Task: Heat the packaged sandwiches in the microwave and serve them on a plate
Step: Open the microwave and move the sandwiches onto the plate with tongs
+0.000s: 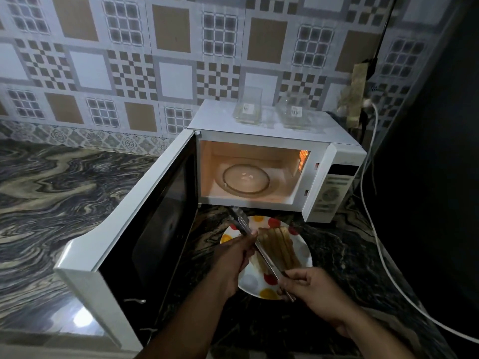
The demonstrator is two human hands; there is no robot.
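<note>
Serving step: I judge the heating done and the plating in hand, since the sandwiches (276,248) lie on the plate and the oven holds none.
Sandwiches: pale bread slices stacked side by side across the middle of the plate; no wrapper that I can make out.
Plate: white with red and yellow spots (269,291), on the dark marbled surface (51,193) just in front of the microwave.
Tongs: metal (248,231), held slantwise over the plate, tips toward the oven, apparently gripping nothing.
Left hand (233,255): fingers curled round the tongs near their middle.
Right hand (308,286): fingers pinching the tongs' handle end.
Microwave: white (324,146), lamp lit inside, glass turntable (246,180) bare.
Door: swung wide to the left (145,224).
On top: two clear glass containers (248,110).
Next move, my estimate: set the tongs down, shut the door, then lift the plate away level so the slices do not slide.
</note>
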